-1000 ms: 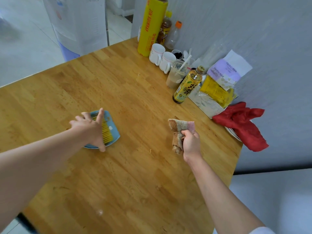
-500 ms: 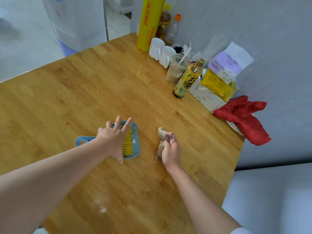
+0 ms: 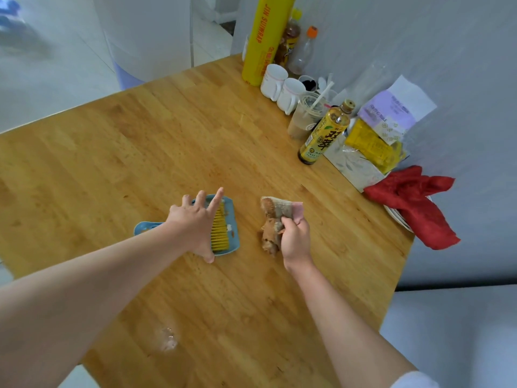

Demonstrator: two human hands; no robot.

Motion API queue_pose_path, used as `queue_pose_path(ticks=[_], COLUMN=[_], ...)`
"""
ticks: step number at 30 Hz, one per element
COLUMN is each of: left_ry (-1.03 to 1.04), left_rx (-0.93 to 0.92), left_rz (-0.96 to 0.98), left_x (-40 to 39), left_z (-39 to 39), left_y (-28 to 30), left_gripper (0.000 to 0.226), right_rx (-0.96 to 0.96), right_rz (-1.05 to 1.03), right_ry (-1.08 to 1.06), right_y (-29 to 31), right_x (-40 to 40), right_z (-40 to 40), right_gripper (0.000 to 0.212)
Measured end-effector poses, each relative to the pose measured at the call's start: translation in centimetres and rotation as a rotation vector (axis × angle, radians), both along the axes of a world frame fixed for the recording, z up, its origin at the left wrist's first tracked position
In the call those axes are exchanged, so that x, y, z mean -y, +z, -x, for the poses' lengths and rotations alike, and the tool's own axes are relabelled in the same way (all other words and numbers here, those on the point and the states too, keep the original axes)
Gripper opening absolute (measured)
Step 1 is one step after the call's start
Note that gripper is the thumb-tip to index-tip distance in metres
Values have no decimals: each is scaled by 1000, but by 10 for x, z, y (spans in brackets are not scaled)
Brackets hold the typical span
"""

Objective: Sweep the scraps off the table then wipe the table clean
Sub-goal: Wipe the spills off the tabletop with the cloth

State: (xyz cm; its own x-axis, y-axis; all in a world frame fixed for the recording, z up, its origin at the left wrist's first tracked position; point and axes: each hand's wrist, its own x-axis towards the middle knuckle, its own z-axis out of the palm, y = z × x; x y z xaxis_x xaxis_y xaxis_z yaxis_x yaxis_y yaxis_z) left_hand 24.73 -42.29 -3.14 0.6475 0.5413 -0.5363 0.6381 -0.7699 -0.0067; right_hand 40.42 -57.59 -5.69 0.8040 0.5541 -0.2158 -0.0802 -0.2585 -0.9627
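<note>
Left hand (image 3: pixel 195 225) flat on the blue dustpan (image 3: pixel 229 219) at desk (image 3: pixel 112 163) centre, fingers spread, grip released. Right hand (image 3: pixel 295 239) just at 3 o'clock, grip clenched round a limp, bunched rag (image 3: pixel 272 219). Soft and light, probably best taken in a wad. Dustpan light, stiff, likely slippery; yellow comb inside. Toward 1 o'clock: 2 white mugs (image 3: pixel 281 88), contents hidden; plastic cup (image 3: pixel 303 116) of brownish drink.

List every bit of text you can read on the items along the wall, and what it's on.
"JIN SUNWRAP": yellow wrap roll.
Two large Chinese characters, the second like "茶": tea bottle.
Print on the purple tissue pack: too blurred.
Yellow packet: unreadable.
</note>
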Motion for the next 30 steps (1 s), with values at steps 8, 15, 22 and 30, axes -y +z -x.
queue_pose_path(ticks=[8,15,22,30], left_ry=[334,49,-81,-19], left_rx=[-255,-24,89,82], left_rz=[7,28,228,100], left_x=[-47,-26,16,-20], left_z=[29,-52,-164,-231], left_y=[27,31,0,-1], left_gripper=[159,123,80,95], right_rx=[21,326,386,399], right_rz=[40,266,742,486], right_ry=[-41,-260,-308,475], right_y=[19,37,-8,-24], right_x=[31,115,143,57], right_z=[-27,-112,-159,-146], right_gripper=[29,31,28,30])
